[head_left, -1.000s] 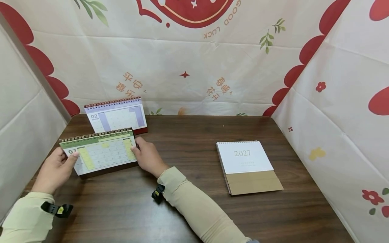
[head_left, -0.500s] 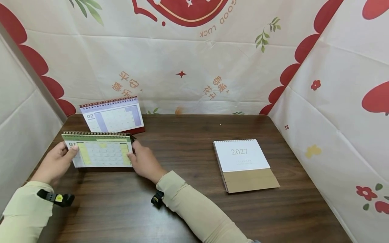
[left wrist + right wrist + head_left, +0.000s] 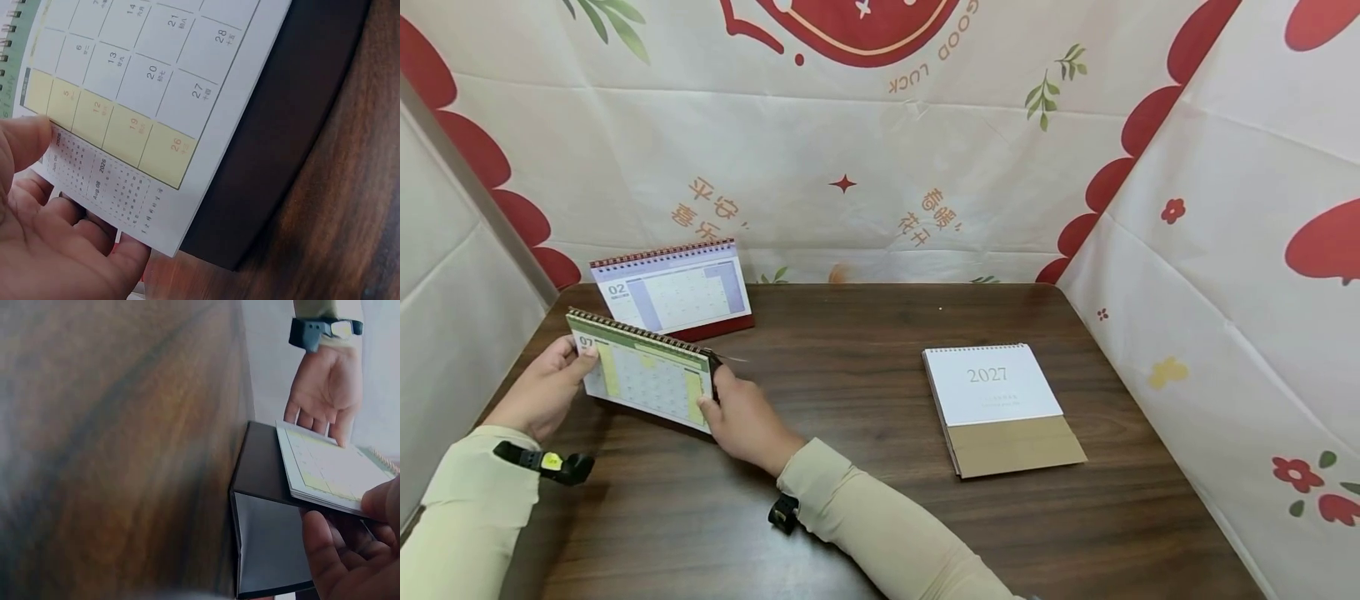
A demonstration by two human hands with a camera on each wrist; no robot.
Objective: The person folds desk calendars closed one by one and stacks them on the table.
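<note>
Both hands hold a green-topped, spiral-bound desk calendar (image 3: 643, 367) at the left of the head view, open at page 07. The left hand (image 3: 550, 387) pinches its left end, thumb on the page and fingers behind, as the left wrist view shows up close with the dark base (image 3: 281, 144) beneath the pages. At the other end, the right hand (image 3: 751, 417) grips the edge, thumb in front. The right wrist view shows the hollow side of the dark stand (image 3: 272, 544). Whether its base touches the table cannot be told. Directly behind stands a purple desk calendar (image 3: 685, 287) showing 02.
A white and tan 2027 calendar (image 3: 1000, 408) rests on the right half of the dark wooden table (image 3: 865, 350). Printed white cloth walls (image 3: 820, 142) enclose the table at the back and both sides.
The green calendar has turned in both hands: its right end has swung nearer to me and its left end farther away. The other two calendars stay in place; the head view shifts slightly.
</note>
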